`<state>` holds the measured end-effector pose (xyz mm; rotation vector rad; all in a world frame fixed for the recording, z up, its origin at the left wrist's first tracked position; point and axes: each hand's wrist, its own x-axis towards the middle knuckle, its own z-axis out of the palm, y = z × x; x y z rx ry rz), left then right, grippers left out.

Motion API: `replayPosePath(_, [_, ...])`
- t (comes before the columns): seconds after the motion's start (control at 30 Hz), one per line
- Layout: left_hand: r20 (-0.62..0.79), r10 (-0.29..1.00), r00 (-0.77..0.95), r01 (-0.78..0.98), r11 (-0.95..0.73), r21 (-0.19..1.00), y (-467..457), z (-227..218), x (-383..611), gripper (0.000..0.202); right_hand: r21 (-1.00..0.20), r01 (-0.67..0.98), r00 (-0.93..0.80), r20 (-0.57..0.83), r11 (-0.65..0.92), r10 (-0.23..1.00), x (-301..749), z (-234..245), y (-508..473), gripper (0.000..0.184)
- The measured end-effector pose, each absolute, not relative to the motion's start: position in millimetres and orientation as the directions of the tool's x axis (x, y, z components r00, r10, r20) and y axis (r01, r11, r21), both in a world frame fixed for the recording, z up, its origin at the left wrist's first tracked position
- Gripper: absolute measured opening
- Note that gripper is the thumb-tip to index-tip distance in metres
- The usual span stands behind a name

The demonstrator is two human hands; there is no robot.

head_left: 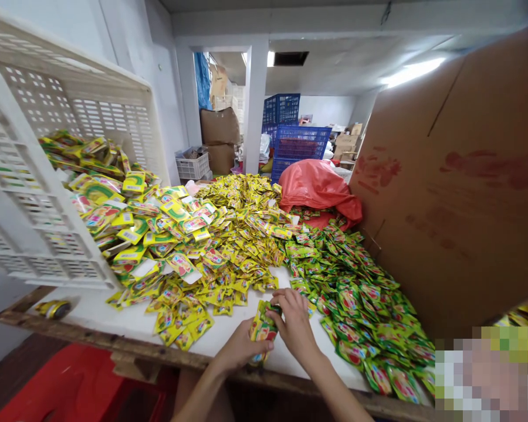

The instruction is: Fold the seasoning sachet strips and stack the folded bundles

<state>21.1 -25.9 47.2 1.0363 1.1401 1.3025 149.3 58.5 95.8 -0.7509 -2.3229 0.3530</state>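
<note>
Over the front of the white table, my left hand [240, 347] is closed around a small yellow-and-green printed carton [264, 328], which it holds tilted. My right hand [294, 321] is at the carton's upper end, its fingers pinching a green packet [270, 309] there. How far that packet sits inside the carton is hidden by the fingers. Yellow packets [187, 322] lie in a loose pile to the left of my hands. To the right, a heap of green packets [356, 299] spreads along the table. Printed cartons [158, 228] are piled behind the yellow packets.
A white plastic crate [81, 234] lies on its side at the left, cartons spilling out. A red bag [314, 184] stands behind the green packets. A large cardboard sheet [457, 176] borders the right. A small round yellow object [55, 309] rests near the wooden table edge [114, 340].
</note>
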Motion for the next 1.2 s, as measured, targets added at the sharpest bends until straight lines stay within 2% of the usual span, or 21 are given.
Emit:
replayPosePath(0.17, [0.018, 0.993, -0.113, -0.177, -0.038, 0.984, -25.5, 51.2, 23.1, 0.038, -0.516, 0.347, -0.652, 0.468, 0.783, 0.597, 149.6, 88.6, 53.1, 0.004])
replayPosePath(0.3, [0.030, 0.992, -0.126, -0.173, -0.052, 0.984, -23.9, 51.7, 25.2, 0.040, -0.599, 0.319, -0.711, 0.361, 0.734, 0.604, 155.1, 81.9, 44.8, 0.029])
replayPosePath(0.4, [0.070, 0.979, -0.193, -0.110, -0.093, 0.990, -23.9, 49.7, 25.6, 0.040, -0.675, 0.297, -0.728, 0.298, 0.675, 0.618, 159.4, 75.8, 41.2, 0.022])
replayPosePath(0.43, [0.088, 0.972, -0.219, -0.101, -0.112, 0.989, -24.1, 48.9, 25.5, 0.040, -0.718, 0.273, -0.715, 0.294, 0.640, 0.634, 160.6, 73.0, 40.7, 0.019])
replayPosePath(0.53, [0.111, 0.957, -0.267, -0.140, -0.153, 0.978, -24.5, 46.3, 25.2, 0.041, -0.861, 0.142, -0.614, 0.311, 0.489, 0.725, 163.1, 64.0, 39.5, 0.029])
replayPosePath(0.6, [0.105, 0.954, -0.281, -0.165, -0.156, 0.974, -24.7, 44.4, 25.2, 0.041, -0.904, 0.070, -0.543, 0.320, 0.422, 0.776, 163.1, 59.4, 37.6, 0.030])
replayPosePath(0.8, [0.062, 0.948, -0.314, -0.222, -0.137, 0.965, -27.9, 41.9, 27.6, 0.059, -0.912, 0.097, -0.438, 0.321, 0.398, 0.840, 163.8, 58.1, 33.9, 0.019])
replayPosePath(0.9, [0.094, 0.943, -0.319, -0.178, -0.157, 0.971, -28.9, 42.6, 26.7, 0.048, -0.899, 0.155, -0.432, 0.311, 0.409, 0.846, 169.1, 57.7, 39.0, 0.022])
replayPosePath(1.0, [0.056, 0.961, -0.271, -0.158, -0.102, 0.982, -28.5, 45.0, 23.4, 0.037, -0.875, 0.203, -0.475, 0.304, 0.439, 0.826, 173.7, 55.4, 44.8, 0.027])
replayPosePath(1.2, [0.044, 0.968, -0.248, -0.169, -0.088, 0.982, -28.6, 50.6, 20.3, 0.037, -0.859, 0.189, -0.611, 0.278, 0.477, 0.742, 168.4, 63.2, 43.9, 0.022])
